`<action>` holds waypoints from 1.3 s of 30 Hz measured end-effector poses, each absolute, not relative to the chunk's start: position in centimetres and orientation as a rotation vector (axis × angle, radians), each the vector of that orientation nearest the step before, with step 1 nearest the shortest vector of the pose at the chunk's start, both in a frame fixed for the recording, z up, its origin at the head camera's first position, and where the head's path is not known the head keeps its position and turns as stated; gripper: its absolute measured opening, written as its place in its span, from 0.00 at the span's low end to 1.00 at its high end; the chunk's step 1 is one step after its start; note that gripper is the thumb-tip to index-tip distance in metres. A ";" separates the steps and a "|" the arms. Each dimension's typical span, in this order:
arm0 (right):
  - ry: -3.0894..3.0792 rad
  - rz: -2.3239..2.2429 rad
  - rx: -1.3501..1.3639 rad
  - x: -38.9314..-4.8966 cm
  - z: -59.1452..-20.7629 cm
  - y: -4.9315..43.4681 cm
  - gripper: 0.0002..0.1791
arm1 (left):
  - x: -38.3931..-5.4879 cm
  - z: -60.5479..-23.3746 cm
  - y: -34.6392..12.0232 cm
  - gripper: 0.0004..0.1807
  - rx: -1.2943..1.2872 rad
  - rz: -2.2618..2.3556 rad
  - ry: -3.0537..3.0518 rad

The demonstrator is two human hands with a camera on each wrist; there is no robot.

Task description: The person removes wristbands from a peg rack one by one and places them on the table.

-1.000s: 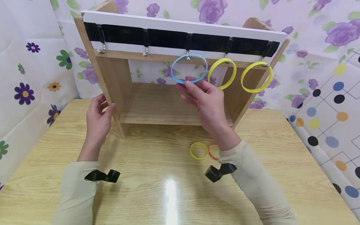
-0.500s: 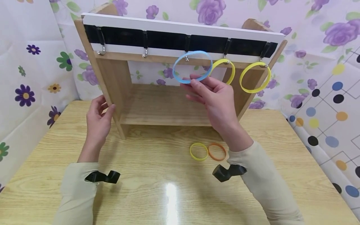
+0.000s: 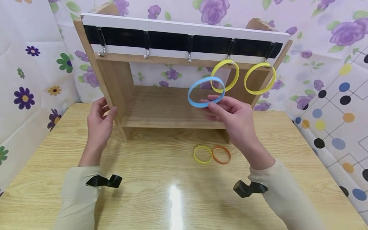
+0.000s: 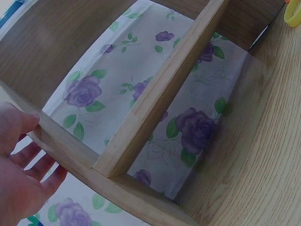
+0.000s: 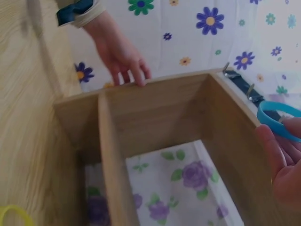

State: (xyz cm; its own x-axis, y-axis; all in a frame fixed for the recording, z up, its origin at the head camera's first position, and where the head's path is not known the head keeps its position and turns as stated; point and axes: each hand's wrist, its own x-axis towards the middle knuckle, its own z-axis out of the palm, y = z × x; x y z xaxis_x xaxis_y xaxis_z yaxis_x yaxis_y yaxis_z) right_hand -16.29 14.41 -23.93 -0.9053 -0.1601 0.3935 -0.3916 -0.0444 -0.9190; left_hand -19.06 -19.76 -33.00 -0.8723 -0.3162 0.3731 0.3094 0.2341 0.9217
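A light-blue wristband (image 3: 198, 104) is pinched between the thumb and fingers of my right hand (image 3: 238, 119), in front of the wooden shelf (image 3: 169, 107) and below its row of hooks. In the head view the band overlaps the lower part of one of two yellow wristbands (image 3: 237, 76) hanging on the hooks to the right. My left hand (image 3: 100, 123) grips the shelf's left side panel (image 4: 70, 150), thumb at its front edge and fingers on the outer side. The right wrist view shows the blue band (image 5: 262, 113) near the hook rail.
Along the shelf's top runs a white board (image 3: 123, 20) with a black strip and metal hooks; the left three, including the middle hook (image 3: 189, 57), carry no band. On the table (image 3: 143, 179) lie a yellow wristband (image 3: 203, 163) and an orange wristband (image 3: 230, 156), side by side.
My right hand has drawn the blue wristband down and to the right, away from the middle hook it overlapped before. My left hand has stayed on the side panel.
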 end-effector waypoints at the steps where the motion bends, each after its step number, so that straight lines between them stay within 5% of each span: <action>1: -2.053 2.066 0.599 -16.2 -24.2 14.8 0.15 | -19.1 -33.0 -19.8 0.23 0.005 -1.679 -2.026; 23: -2.180 2.037 0.418 -15.7 -29.9 21.7 0.11 | -19.1 -33.2 -19.8 0.24 0.014 -1.675 -2.027; 30: -2.479 1.928 0.329 -16.5 -31.5 23.9 0.24 | -19.3 -33.3 -19.8 0.23 -0.001 -1.680 -2.002; 39: -2.639 1.892 0.289 -17.9 -34.1 26.3 0.26 | -19.3 -33.3 -19.7 0.23 -0.008 -1.670 -1.982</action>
State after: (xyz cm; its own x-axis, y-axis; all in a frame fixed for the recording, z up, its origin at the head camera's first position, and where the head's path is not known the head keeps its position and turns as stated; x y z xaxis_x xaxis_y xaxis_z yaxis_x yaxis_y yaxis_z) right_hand -17.86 26.35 -34.12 -0.9774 -0.2115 0.0073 -0.0748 0.3128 -0.9469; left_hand -19.27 -19.69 -33.28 -0.8526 -0.3325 0.4032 0.3410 0.2306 0.9113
